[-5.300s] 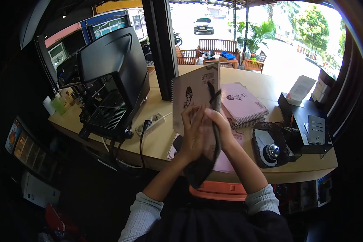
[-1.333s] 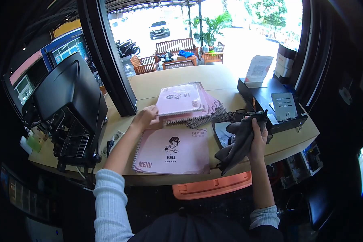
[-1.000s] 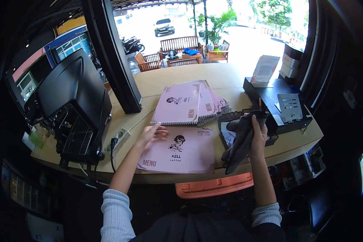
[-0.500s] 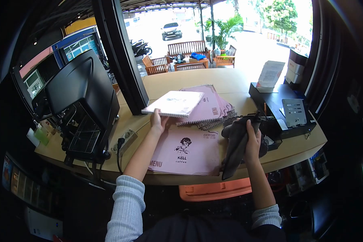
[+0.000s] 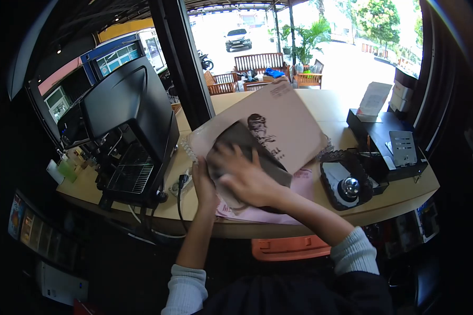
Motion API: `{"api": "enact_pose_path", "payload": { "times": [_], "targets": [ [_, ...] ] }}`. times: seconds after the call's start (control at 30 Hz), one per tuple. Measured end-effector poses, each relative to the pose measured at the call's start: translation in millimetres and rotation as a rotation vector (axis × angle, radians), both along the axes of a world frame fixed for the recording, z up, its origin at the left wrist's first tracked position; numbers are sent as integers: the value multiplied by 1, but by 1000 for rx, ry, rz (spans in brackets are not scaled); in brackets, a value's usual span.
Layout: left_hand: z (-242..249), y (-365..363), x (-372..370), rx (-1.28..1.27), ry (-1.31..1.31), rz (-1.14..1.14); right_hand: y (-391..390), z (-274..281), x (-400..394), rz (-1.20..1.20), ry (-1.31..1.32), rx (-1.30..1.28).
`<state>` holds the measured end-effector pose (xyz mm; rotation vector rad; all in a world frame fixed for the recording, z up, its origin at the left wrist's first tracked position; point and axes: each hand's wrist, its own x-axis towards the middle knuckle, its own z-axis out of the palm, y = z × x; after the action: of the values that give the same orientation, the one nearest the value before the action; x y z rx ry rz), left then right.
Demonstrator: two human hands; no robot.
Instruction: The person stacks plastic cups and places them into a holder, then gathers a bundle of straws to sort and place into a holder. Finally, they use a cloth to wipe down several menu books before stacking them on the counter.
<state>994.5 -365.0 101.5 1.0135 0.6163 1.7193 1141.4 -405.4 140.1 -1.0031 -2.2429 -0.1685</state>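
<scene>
A spiral-bound menu (image 5: 294,123) with a dark line drawing on its pale pink cover is tilted up above the counter. My left hand (image 5: 205,184) grips its lower left edge, near the coil; some of those fingers are behind it. Spread out and blurred, the fingers of my right hand (image 5: 247,176) press flat on a dark grey cloth (image 5: 276,178), which lies against the cover. Beneath, another pink menu (image 5: 294,214) rests on the counter, mostly covered. The stack of menus farther back is hidden by the raised one.
A black machine (image 5: 131,110) with a wire grille stands on the left of the counter (image 5: 231,102), with a power strip and cable beside it. At right are a dark woven tray (image 5: 328,184) holding a silver bell (image 5: 349,187), and a black box (image 5: 373,134). A post (image 5: 181,58) rises behind.
The menu in my left hand has come nearer and tilted up, its cover now facing me. My right hand has moved left with the cloth onto that cover, uncovering the tray and bell.
</scene>
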Motion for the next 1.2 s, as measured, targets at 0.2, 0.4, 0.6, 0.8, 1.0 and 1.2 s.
{"api": "enact_pose_path", "payload": {
  "times": [0.2, 0.4, 0.6, 0.8, 1.0, 1.2],
  "targets": [
    [8, -49, -28, 31, -38, 180, 59, 40, 15, -268, 150, 37],
    [17, -52, -13, 108, 128, 351, 39, 2, -45, -307, 357, 160],
    [21, -51, 17, 466, 373, 37, -16, 18, -51, 325, 865, -401],
    [39, -55, 45, 895, 728, 101, -51, 21, -21, 148, 1289, -101],
    [20, -21, 23, 743, 853, 449, -82, 31, 65, -58, 1457, -176],
    [40, -4, -43, 37, 563, -420, -117, 28, 111, -24, 1560, -135]
  ]
}}
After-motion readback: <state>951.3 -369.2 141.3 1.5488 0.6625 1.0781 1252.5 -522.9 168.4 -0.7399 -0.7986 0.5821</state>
